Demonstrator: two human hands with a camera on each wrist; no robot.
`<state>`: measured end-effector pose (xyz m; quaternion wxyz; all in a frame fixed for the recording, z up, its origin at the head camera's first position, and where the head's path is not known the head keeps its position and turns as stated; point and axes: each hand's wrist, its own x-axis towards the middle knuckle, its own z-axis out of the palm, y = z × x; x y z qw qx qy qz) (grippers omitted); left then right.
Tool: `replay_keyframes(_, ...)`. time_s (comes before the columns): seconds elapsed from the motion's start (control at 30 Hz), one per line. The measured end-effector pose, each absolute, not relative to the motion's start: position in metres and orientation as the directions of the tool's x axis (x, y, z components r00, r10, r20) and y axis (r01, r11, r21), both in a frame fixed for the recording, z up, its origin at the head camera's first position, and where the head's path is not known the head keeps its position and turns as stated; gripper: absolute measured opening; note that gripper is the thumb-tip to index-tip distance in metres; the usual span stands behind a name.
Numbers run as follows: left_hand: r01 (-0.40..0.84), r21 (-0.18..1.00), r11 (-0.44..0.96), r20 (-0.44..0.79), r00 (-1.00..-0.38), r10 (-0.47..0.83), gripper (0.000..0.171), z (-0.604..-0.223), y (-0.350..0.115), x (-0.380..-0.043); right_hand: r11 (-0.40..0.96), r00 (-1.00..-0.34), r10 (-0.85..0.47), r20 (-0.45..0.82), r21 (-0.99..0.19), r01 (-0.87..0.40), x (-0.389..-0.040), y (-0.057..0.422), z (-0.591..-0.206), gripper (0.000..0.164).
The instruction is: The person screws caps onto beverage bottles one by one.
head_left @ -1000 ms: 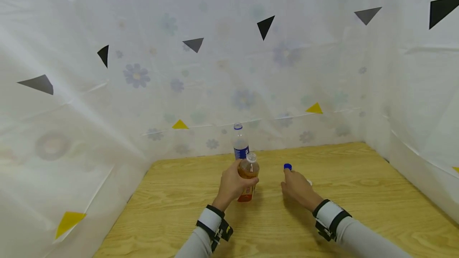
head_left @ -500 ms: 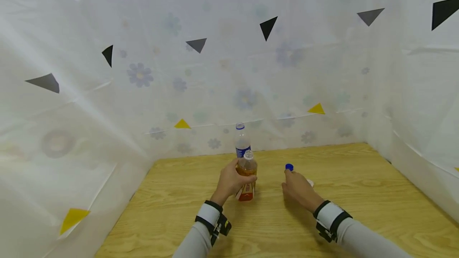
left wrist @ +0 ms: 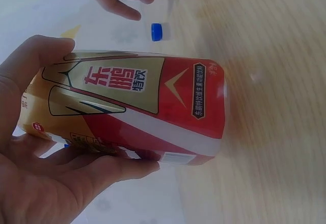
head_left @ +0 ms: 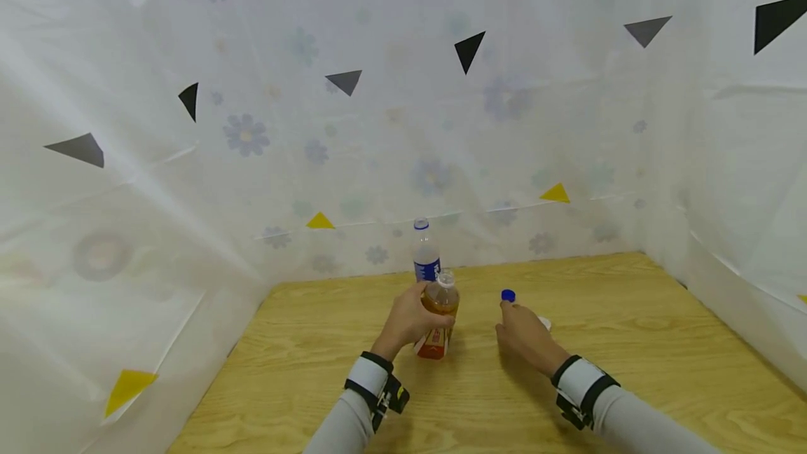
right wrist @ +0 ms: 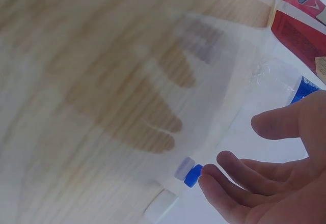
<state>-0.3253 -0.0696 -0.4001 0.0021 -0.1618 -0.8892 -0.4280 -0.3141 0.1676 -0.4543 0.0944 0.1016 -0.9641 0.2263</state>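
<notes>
My left hand (head_left: 406, 314) grips an uncapped plastic drink bottle (left wrist: 153, 91) around its upper body. Its label is red and gold, amber liquid shows near the shoulder, and the bottle leans slightly to the right in the head view. Just behind it stands a clear bottle (head_left: 426, 268) with a blue label and no cap, its lower part hidden. My right hand (head_left: 529, 335) is low over the table with relaxed fingers and thumb apart, holding nothing. Beside its fingertips sits a blue bottle cap (right wrist: 193, 175); a white cap (right wrist: 160, 206) lies close by, partly hidden by the hand in the head view.
The wood-grain table (head_left: 302, 384) reflects the right hand in its glossy top. White flower-patterned sheeting (head_left: 378, 160) walls off the back and both sides, with black, grey and yellow triangles stuck on it.
The held bottle's mouth has swung slightly left and back, then right again, in the left hand. The right hand, the caps and the clear bottle have stayed in place.
</notes>
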Motion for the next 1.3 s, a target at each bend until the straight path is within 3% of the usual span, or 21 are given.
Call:
replay_keyframes(0.4,0.281,0.777,0.563,0.188,-0.958,0.218,0.067,-0.401,-0.067,-0.320,0.877,-0.952,-0.169,0.254,-0.403,-0.263,-0.312,0.169,-0.451,0.046)
replay_keyframes(0.9,0.286,0.766,0.576,0.183,-0.955,0.231,0.066,-0.403,-0.064,-0.319,0.889,-0.940,-0.183,0.288,-0.359,-0.283,-0.312,0.170,-0.455,0.042)
replay_keyframes(1.17,0.286,0.765,0.577,0.187,-0.956,0.225,0.065,-0.405,-0.062,-0.318,0.927,-0.900,-0.185,0.395,-0.233,-0.293,-0.315,0.180,-0.460,0.036)
replay_keyframes(1.3,0.283,0.758,0.588,0.188,-0.958,0.219,0.065,-0.405,-0.060,-0.319,0.945,-0.902,-0.185,0.390,-0.181,-0.272,-0.315,0.190,-0.462,0.032)
